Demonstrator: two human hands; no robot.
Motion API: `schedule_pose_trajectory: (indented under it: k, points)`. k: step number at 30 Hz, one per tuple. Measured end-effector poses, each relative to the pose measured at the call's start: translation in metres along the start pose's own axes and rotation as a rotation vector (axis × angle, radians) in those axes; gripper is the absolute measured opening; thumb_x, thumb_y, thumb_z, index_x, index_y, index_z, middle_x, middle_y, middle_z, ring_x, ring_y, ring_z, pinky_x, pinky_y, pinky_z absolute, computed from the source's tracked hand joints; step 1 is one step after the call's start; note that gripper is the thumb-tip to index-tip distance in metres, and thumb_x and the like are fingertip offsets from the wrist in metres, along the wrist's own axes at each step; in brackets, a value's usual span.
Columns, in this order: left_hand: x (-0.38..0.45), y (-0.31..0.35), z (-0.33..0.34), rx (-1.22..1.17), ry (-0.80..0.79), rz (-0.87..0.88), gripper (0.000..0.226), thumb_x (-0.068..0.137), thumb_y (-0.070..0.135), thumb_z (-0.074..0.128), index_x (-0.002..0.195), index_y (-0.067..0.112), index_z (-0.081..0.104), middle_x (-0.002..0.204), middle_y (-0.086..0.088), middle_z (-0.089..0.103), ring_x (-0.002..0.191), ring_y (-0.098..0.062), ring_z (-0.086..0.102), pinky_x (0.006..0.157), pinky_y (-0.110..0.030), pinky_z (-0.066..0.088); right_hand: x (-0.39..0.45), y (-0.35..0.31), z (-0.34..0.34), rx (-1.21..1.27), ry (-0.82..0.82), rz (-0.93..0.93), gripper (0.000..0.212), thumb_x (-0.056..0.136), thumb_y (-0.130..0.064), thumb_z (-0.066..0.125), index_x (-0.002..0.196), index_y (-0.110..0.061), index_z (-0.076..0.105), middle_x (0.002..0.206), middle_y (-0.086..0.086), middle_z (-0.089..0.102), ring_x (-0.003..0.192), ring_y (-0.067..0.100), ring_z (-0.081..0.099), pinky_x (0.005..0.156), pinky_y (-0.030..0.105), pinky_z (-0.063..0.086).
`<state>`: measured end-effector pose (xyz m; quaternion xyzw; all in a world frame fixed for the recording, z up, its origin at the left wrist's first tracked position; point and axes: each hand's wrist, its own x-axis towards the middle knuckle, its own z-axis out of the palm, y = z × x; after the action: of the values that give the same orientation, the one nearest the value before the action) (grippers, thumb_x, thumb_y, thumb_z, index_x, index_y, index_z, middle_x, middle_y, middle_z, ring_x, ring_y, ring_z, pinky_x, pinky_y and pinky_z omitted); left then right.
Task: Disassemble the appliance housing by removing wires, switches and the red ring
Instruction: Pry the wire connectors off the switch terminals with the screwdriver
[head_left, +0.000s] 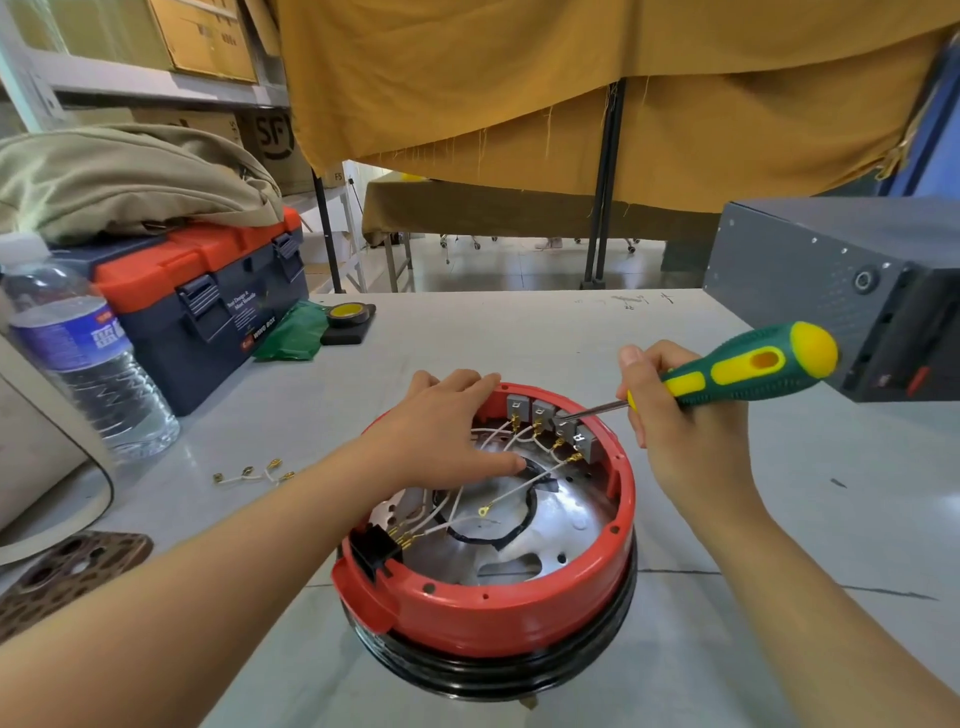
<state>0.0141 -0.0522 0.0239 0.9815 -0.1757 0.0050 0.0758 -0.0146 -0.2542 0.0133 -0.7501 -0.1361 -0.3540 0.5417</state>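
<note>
- The table (519, 332) lies under both my hands.
- The housing (493, 670) sits below my hands, its red ring (498, 618) on top.
- My left hand (441, 436) lies flat and open over the ring's far rim, holding nothing.
- My right hand (691, 441) is closed round the screwdriver (748, 369); its tip touches the switches (550, 421), left of this hand.
- White wires (498, 499) run from the switches, beneath my left hand.
</note>
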Motion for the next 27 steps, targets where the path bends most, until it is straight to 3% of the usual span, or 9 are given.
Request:
schedule_pose_trajectory:
  k: [5, 9, 12, 17, 21, 27]
  points:
    - [0.002, 0.005, 0.009, 0.099, 0.019, -0.016, 0.099, 0.075, 0.075, 0.046, 0.151, 0.029, 0.003, 0.156, 0.006, 0.018, 0.128, -0.028, 0.023, 0.106, -0.037, 0.029, 0.000, -0.001, 0.000, -0.011, 0.012, -0.013, 0.048, 0.087, -0.040, 0.050, 0.062, 0.002, 0.050, 0.046, 0.003, 0.043, 0.046, 0.011, 0.043, 0.052, 0.021, 0.036]
    - [0.006, 0.010, 0.009, 0.057, 0.027, 0.011, 0.096, 0.076, 0.074, 0.048, 0.150, 0.027, 0.009, 0.151, 0.006, 0.025, 0.128, -0.028, 0.024, 0.106, -0.039, 0.029, 0.002, -0.002, -0.002, 0.017, 0.026, -0.007, 0.051, 0.083, -0.051, 0.046, 0.060, -0.005, 0.048, 0.045, -0.006, 0.043, 0.047, 0.010, 0.043, 0.052, 0.019, 0.034]
    - [0.006, 0.010, 0.009, 0.054, 0.021, 0.056, 0.092, 0.075, 0.072, 0.051, 0.149, 0.029, 0.016, 0.149, 0.007, 0.025, 0.128, -0.026, 0.023, 0.106, -0.039, 0.030, 0.005, -0.002, -0.005, 0.073, 0.044, 0.023, 0.042, 0.086, -0.043, 0.051, 0.056, -0.013, 0.047, 0.043, -0.011, 0.046, 0.046, 0.008, 0.044, 0.051, 0.014, 0.032]
    - [0.010, 0.007, 0.012, 0.052, 0.056, 0.080, 0.086, 0.076, 0.071, 0.050, 0.147, 0.034, 0.019, 0.148, 0.010, 0.025, 0.129, -0.025, 0.022, 0.105, -0.040, 0.029, 0.004, 0.000, -0.006, 0.105, 0.033, 0.026, 0.041, 0.087, -0.036, 0.050, 0.056, -0.010, 0.046, 0.042, -0.010, 0.042, 0.044, 0.008, 0.042, 0.048, 0.011, 0.031]
    - [0.009, 0.002, 0.019, 0.013, 0.110, 0.096, 0.080, 0.078, 0.069, 0.049, 0.146, 0.038, 0.021, 0.147, 0.010, 0.026, 0.132, -0.023, 0.021, 0.108, -0.042, 0.022, 0.002, -0.002, -0.003, 0.052, 0.006, -0.023, 0.045, 0.087, -0.034, 0.050, 0.058, 0.000, 0.047, 0.044, -0.006, 0.040, 0.044, 0.008, 0.044, 0.049, 0.010, 0.032]
    - [0.009, 0.000, 0.019, -0.156, 0.154, 0.157, 0.061, 0.083, 0.050, 0.060, 0.137, 0.031, 0.039, 0.138, 0.004, 0.039, 0.128, -0.019, 0.032, 0.110, -0.038, 0.029, -0.003, -0.011, -0.002, -0.074, -0.044, -0.190, 0.041, 0.088, -0.040, 0.047, 0.058, -0.011, 0.045, 0.049, -0.013, 0.040, 0.053, 0.001, 0.049, 0.055, 0.005, 0.033]
